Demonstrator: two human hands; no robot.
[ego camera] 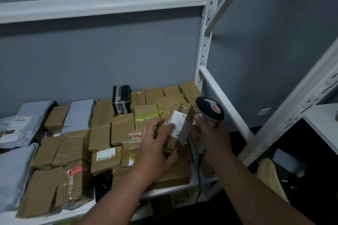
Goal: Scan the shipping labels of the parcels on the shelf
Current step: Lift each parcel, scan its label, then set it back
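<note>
My left hand grips a small brown cardboard parcel, tilted up above the pile, with its white shipping label turned toward the right. My right hand holds a corded handheld barcode scanner by its grey handle. The scanner's dark head sits just right of the parcel, close to the label. Many more brown parcels lie packed together on the white shelf below both hands.
Grey poly mailers lie at the shelf's left end. A black box stands upright at the back. White metal uprights frame the shelf on the right, with a second rack beside it. The scanner cable hangs over the shelf edge.
</note>
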